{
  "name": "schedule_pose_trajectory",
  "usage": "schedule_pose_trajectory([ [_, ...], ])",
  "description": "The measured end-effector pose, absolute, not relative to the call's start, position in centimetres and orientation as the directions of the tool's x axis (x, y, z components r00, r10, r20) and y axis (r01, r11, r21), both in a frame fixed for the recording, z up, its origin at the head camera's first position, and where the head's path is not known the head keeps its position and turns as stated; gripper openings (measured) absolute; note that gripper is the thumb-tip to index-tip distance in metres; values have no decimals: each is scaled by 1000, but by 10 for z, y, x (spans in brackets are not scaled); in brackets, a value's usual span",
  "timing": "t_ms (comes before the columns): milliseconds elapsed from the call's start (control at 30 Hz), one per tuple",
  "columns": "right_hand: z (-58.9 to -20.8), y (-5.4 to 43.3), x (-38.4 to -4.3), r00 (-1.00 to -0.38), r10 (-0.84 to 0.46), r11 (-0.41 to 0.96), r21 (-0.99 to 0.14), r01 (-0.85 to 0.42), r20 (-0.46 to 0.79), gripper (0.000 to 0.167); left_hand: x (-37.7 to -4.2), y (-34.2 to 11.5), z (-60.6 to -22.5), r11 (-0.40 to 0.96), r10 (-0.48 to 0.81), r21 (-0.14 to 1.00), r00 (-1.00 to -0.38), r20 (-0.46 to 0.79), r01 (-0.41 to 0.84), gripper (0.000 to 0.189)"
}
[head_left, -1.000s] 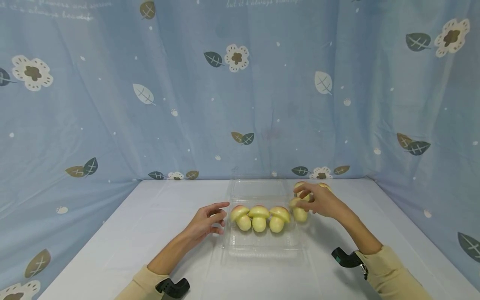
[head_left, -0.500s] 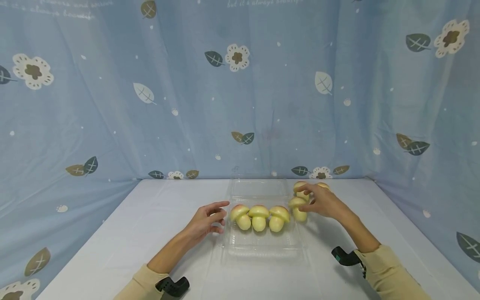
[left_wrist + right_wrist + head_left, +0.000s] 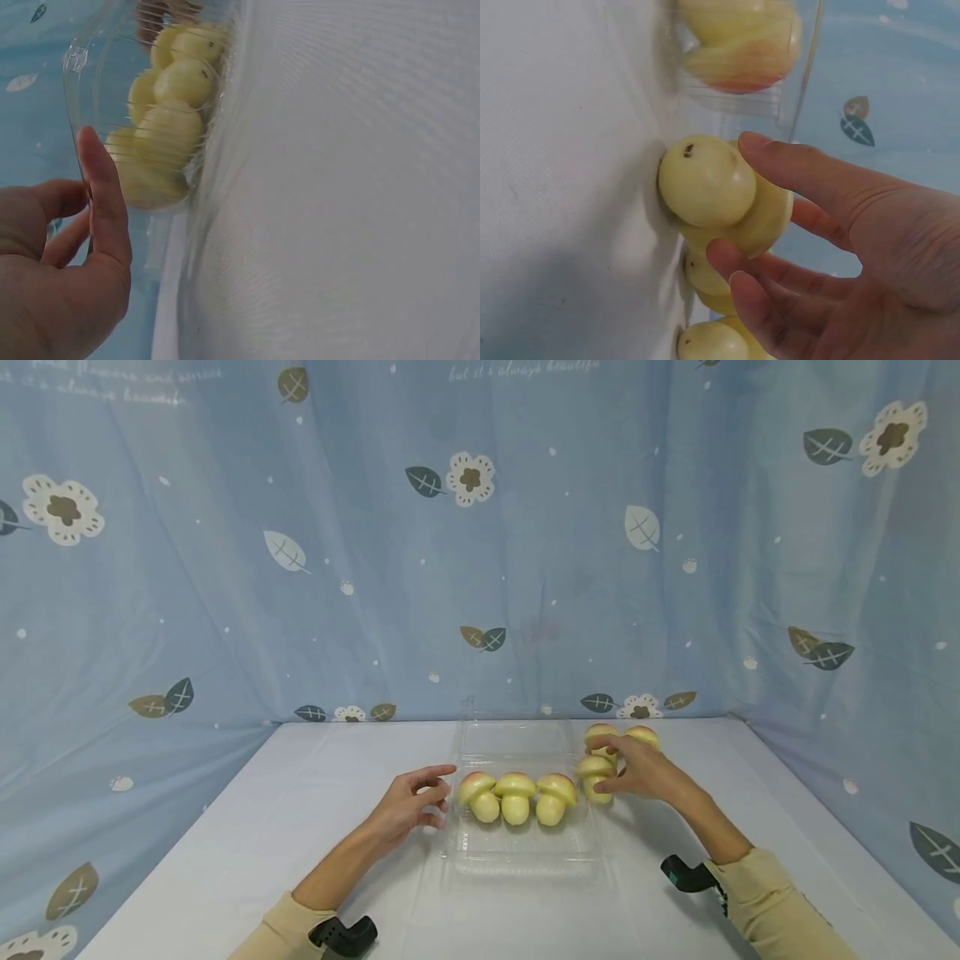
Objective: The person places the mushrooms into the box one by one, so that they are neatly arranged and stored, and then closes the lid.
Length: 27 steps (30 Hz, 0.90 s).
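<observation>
Head view: A person's right hand [image 3: 641, 768] spans a mushroom-shaped piece [image 3: 595, 767] resting just right of a clear container [image 3: 525, 843] on a white worktop [image 3: 322, 777]; thumb and fingers are wide around it, with no firm pinch showing. Across the container, the left hand [image 3: 405, 810] is loosely bent, fingertips at the edge; whether it grips the plastic cannot be told. The step looks to be taking hold of that piece. Done well, it would seem to call for a light, even squeeze from both sides, catching stem as well as cap, then a straight rise that spares the two neighbours [image 3: 600, 732] close behind, the container steadied meanwhile. By count: six mushroom-shaped pieces in all, with a row of three [image 3: 515, 797] inside the container and three outside to its right; one container, its single lid [image 3: 516, 737] open at the back; two hands; two black wrist devices [image 3: 686, 874].
</observation>
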State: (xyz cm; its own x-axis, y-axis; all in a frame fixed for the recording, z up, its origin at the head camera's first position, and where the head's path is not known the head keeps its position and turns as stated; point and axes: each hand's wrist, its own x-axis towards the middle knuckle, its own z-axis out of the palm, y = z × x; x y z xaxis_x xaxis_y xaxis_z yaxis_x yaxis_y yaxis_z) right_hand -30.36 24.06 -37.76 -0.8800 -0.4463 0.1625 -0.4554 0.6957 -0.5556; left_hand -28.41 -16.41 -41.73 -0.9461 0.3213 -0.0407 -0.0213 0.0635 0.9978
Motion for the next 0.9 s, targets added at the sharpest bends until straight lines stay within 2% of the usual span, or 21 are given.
schedule_pose_trajectory([
  [433,-384,240,-306,-872,-452,724,-494,-481,187,70,-288,-173,-413,95,305,995,-952,-33,-4,49],
  [733,-386,236,-307,-869,-442,735,-466,-493,221,65,-287,-174,-412,97,306,995,-951,-41,-12,50],
  [900,-387,236,-306,-861,-455,730,-458,-507,229,68,-287,-174,-413,94,309,995,-950,-39,-10,51],
])
